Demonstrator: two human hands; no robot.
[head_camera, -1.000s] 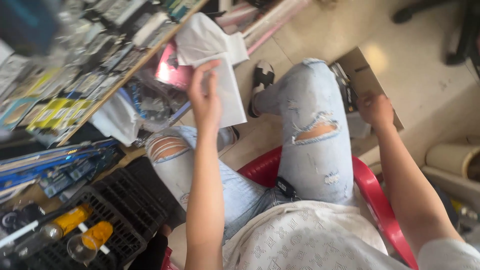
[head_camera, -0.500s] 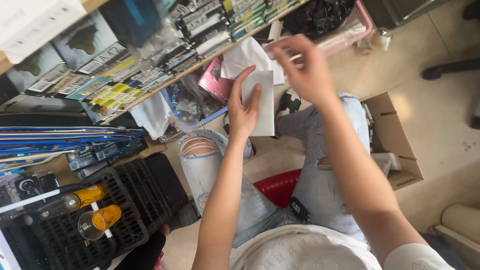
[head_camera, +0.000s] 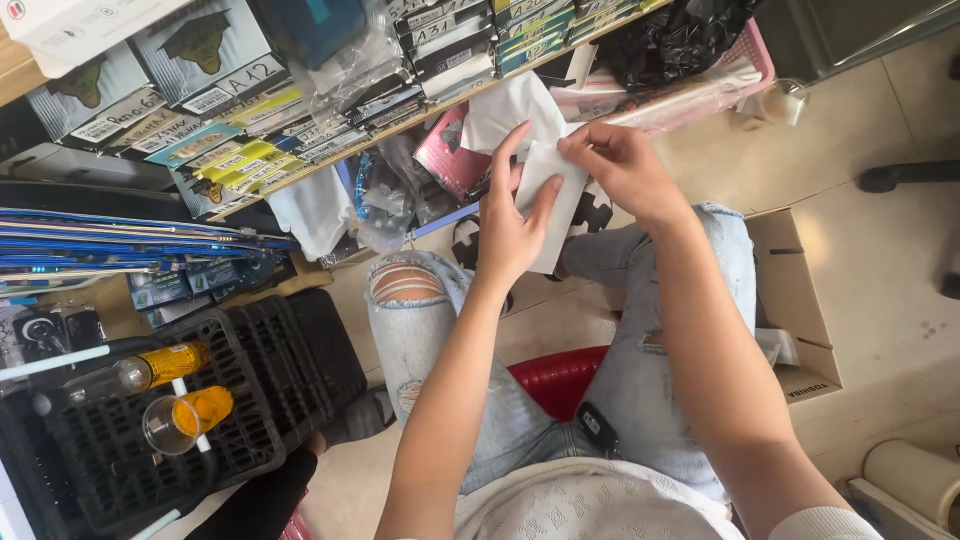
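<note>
Wooden shelf (head_camera: 330, 160) carries flat packaged boxes (head_camera: 200, 140); tiled floor (head_camera: 880, 290) bears cardboard box (head_camera: 795, 300), black crate (head_camera: 270, 370).

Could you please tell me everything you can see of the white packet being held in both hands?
The white packet is a flat, plain oblong that looks like paper or thin plastic, held tilted above the knees. The left hand backs it with spread fingers; the right hand pinches its top corner. Its lower end hangs free.

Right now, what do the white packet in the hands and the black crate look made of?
White packet: looks like matte paper or thin plastic film; flat, bends slightly between the left hand and right hand.
Black crate: moulded plastic, dull finish, regular lattice slots.
</note>
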